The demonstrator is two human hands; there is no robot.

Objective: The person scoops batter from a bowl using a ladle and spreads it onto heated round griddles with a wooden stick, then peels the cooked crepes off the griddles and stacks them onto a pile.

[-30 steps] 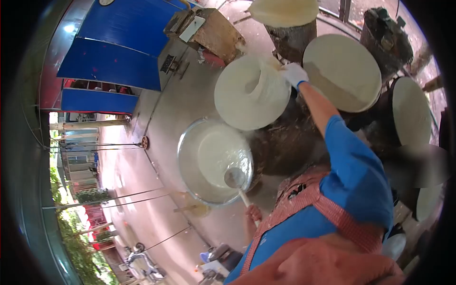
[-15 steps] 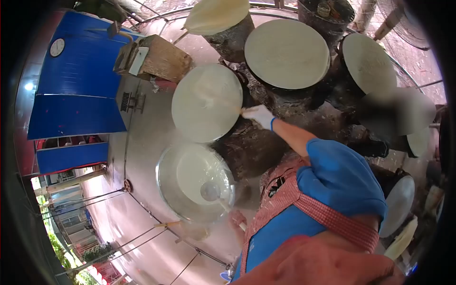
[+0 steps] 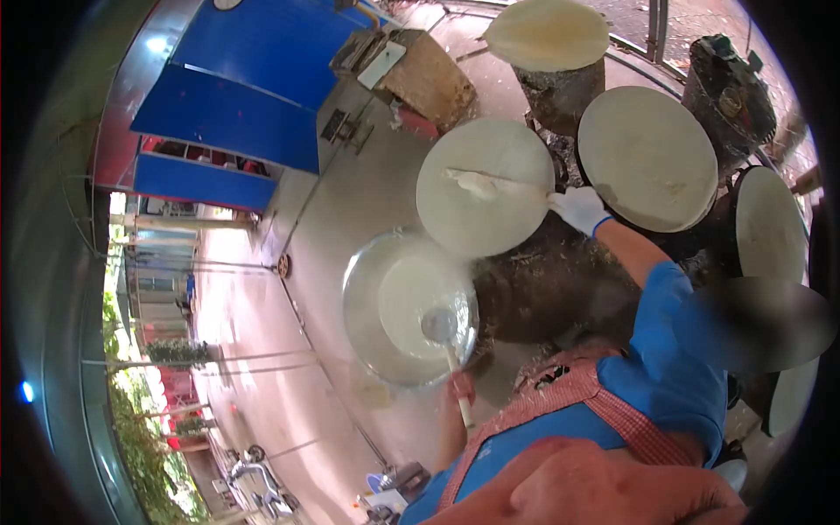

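Observation:
My right hand [image 3: 579, 211], in a white glove, is closed round the near end of a thin stick-like spreader [image 3: 518, 186]. That spreader lies across a round, pale-coated griddle [image 3: 446, 210], with a whitish lump [image 3: 477, 184] along it near its far end. Bare, my left hand [image 3: 460, 386] grips the handle of a ladle [image 3: 439, 326]. The ladle's round bowl rests in or just over milky white batter [image 3: 402, 297], inside a wide metal basin [image 3: 360, 350]. How deep the bowl sits in the batter I cannot tell.
More round pale-topped griddles [image 3: 647, 157] stand on dark drum-like bases to the right. A yellowish round sheet [image 3: 547, 35] covers another at the back. Beyond the griddle are a wooden box [image 3: 433, 83] and blue panels [image 3: 236, 114]. A dark blur [image 3: 752, 324] hides part of the right.
The view has swung, shifting the scene right and down. The spreader, blurred earlier, shows clearly across the griddle, with a whitish lump on it. The ladle stays in the basin, in my left hand.

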